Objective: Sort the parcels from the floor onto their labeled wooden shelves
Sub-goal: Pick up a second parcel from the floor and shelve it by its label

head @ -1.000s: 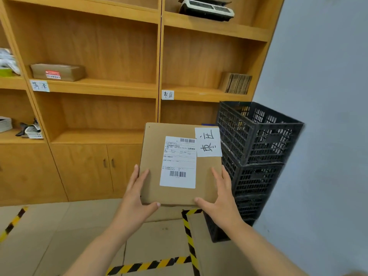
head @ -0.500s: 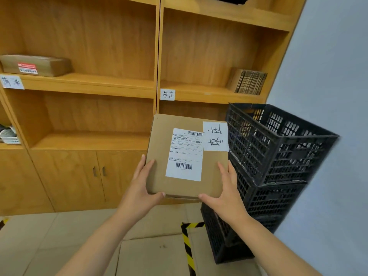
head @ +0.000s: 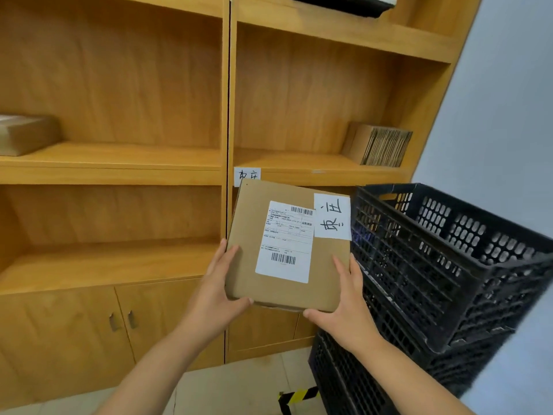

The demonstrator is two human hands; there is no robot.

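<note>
- head view, and a flat brown parcel [head: 278, 265] is up in the air in front of the wooden shelves [head: 119, 163], held off the floor with its labelled face to the camera.
- left hand [head: 214, 298] grips the parcel's lower left corner — thumb curled under the bottom edge, fingers laid flat up the left side.
- right hand [head: 348, 310] takes the lower right corner the same way, thumb under the edge, fingers pressed up along the right side.
- on the parcel's face: a white shipping label [head: 285, 242] with barcodes, and just beside it at the top right a white handwritten tag [head: 332, 217].
- the parcel's top edge overlaps a small handwritten shelf tag [head: 247, 174] stuck on the front of the right-hand bay's shelf; only its upper part shows.
- on that shelf, far right, a stack of cardboard [head: 380, 145] leans against the side wall.
- left bay, same height — another brown box [head: 25, 134] sits at the frame's edge.
- stacked black crates [head: 449, 265] stand to the right, very near the parcel's right edge.
- below, closed cabinet doors [head: 119, 322].
</note>
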